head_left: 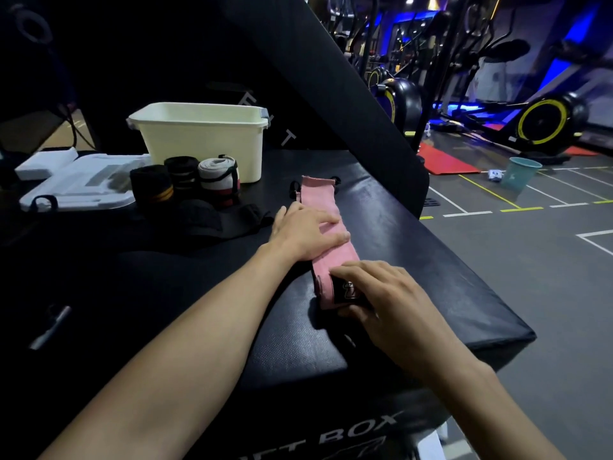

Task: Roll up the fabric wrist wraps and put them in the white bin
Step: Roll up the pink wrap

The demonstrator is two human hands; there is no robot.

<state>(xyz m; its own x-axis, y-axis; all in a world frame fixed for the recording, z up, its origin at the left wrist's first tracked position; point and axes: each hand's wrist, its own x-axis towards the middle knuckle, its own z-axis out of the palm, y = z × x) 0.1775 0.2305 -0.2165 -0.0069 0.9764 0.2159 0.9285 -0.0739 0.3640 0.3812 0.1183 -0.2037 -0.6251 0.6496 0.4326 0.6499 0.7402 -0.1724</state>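
Starting at the near end of the pink wrist wrap (331, 240), the right hand (388, 300) lies over the black label end, fingers gently bent on top and the thumb tucked at the wrap's near edge; whether it pinches the end or only presses it cannot be told. The wrap lies flat and straight along the black padded box (431, 260), running away from the person. Farther up, the left hand (308, 234) rests with straight fingers flat across the strip's middle, holding nothing, just pinning it. To roll well, the person would likely turn the near end over tightly, keep the edges square, and let the left hand slide ahead to hold the strip taut. Beyond the hands lies a dark unrolled wrap (225, 220), then three rolled wraps (185, 182) standing together just in front of the white bin (202, 137), not yet inside it.
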